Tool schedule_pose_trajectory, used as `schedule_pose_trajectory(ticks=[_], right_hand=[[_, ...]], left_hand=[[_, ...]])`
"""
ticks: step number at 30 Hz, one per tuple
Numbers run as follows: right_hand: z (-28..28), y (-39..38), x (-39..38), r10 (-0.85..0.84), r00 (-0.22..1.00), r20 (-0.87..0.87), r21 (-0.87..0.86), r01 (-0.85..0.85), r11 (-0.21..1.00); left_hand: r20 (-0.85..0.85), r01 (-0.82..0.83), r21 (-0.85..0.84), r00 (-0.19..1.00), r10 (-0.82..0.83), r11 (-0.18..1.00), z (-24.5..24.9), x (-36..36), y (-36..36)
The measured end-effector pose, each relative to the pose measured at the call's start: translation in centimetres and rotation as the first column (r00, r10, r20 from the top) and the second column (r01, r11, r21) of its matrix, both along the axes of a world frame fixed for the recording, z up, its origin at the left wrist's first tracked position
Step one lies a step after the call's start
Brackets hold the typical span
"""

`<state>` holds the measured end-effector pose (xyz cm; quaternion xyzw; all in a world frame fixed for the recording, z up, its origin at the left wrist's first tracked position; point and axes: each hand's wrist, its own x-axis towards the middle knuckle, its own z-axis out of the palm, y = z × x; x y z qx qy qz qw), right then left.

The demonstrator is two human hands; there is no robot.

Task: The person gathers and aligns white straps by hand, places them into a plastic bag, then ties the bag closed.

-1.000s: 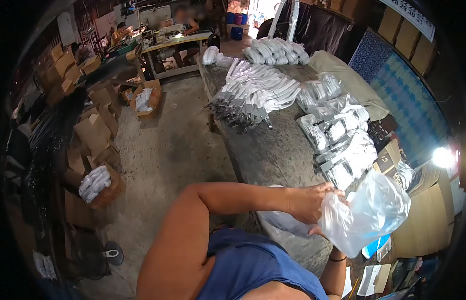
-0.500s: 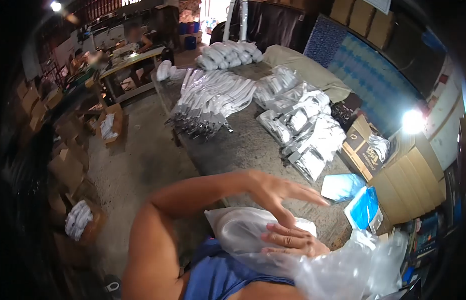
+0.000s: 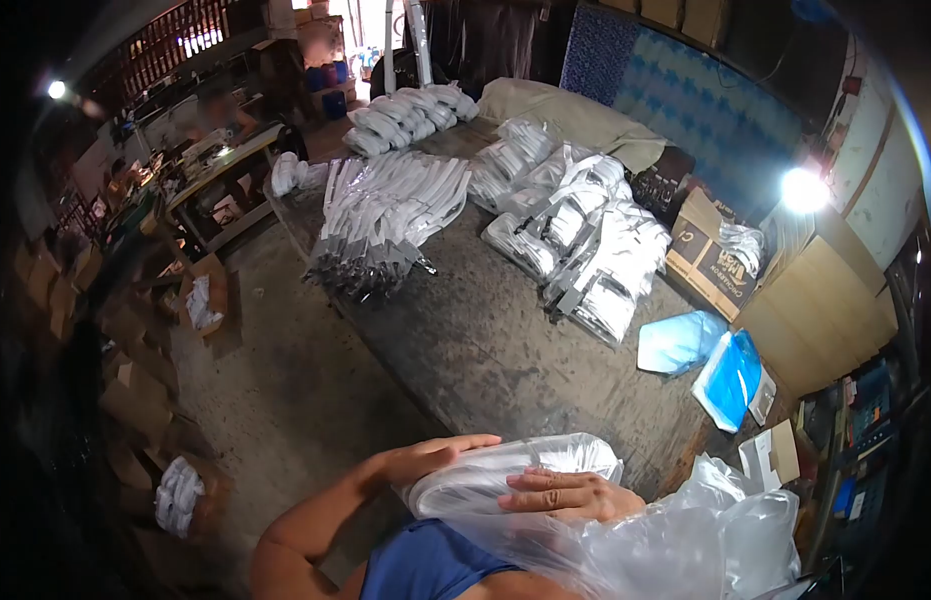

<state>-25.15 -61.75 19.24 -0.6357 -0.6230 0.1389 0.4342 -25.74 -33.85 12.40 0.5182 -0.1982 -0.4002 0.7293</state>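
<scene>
A clear plastic bag [image 3: 465, 535] with a coiled white bundle [image 3: 575, 455] inside lies against my body at the table's near edge. My left hand [image 3: 425, 458] cups the bag's left end, fingers stretched along its far side and the thumb out of sight. Across the top of the bundle lies my right hand [image 3: 565, 495], its fingers straight and flat on the plastic; its thumb is hidden. Loose, crumpled clear plastic [image 3: 715, 540] spreads out to the right of that hand.
On the dark table [image 3: 435, 340] lie a fan of white strips [image 3: 385, 215], several packed white bundles [image 3: 595, 240] and blue packets [image 3: 730, 380]. An open carton [image 3: 710, 255] stands at the right. Boxes of white goods [image 3: 180, 495] sit on the floor. A person [image 3: 220, 115] is at a far bench.
My left hand has come down from above the bag onto its left end. The right hand stays on the bundle. The camera view has shifted.
</scene>
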Motion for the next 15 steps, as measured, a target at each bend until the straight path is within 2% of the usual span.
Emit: schedule_pose_trajectory(ticks=[1,3,4,6,7,8,9,10,11,13,15], right_hand=[[-0.1,0.0,0.1,-0.009,1.000,-0.005,0.003,0.009,1.000],[-0.1,-0.1,0.5,0.003,1.000,0.009,-0.027,-0.003,1.000],[-0.2,0.1,1.1,-0.005,1.000,0.009,-0.027,0.006,1.000],[-0.8,0.4,2.6,-0.008,0.994,0.106,0.059,0.001,0.998],[-0.9,0.7,3.0,-0.016,0.994,0.105,0.062,0.010,0.998],[-0.9,1.2,3.1,-0.119,0.985,0.124,0.054,0.113,0.992],[-1.0,1.7,3.3,-0.217,0.966,0.141,0.045,0.212,0.976],[-0.9,2.2,3.6,-0.220,0.966,0.133,0.045,0.216,0.975],[-0.9,2.8,4.1,-0.234,0.946,0.223,0.103,0.215,0.971],[-0.7,4.0,5.6,-0.291,0.878,0.379,0.222,0.219,0.950],[-0.4,5.1,7.2,-0.391,0.768,0.507,0.342,0.237,0.909]], left_hand=[[-0.005,0.009,0.003,1.000,-0.009,1.000,0.2,-0.7,0.4],[-0.059,-0.144,-0.020,0.988,0.143,0.989,0.2,-1.8,1.6],[-0.059,-0.136,-0.019,0.989,0.135,0.991,0.2,-1.7,2.7],[0.300,-0.117,0.087,0.950,0.086,0.989,0.2,-1.4,4.3],[0.299,-0.108,0.090,0.951,0.077,0.990,1.3,-1.0,4.2],[0.622,-0.192,0.348,0.779,-0.073,0.917,3.3,-0.6,3.7],[0.802,-0.355,0.522,0.515,-0.304,0.775,4.7,-0.3,3.0],[0.802,-0.362,0.528,0.509,-0.312,0.768,5.3,0.0,1.7],[0.842,-0.349,0.469,0.453,-0.292,0.811,5.3,0.9,0.4],[0.556,-0.169,0.634,0.777,-0.294,0.754,8.3,1.4,-1.0],[0.574,-0.164,0.614,0.764,-0.295,0.772,7.9,2.9,-0.9]])
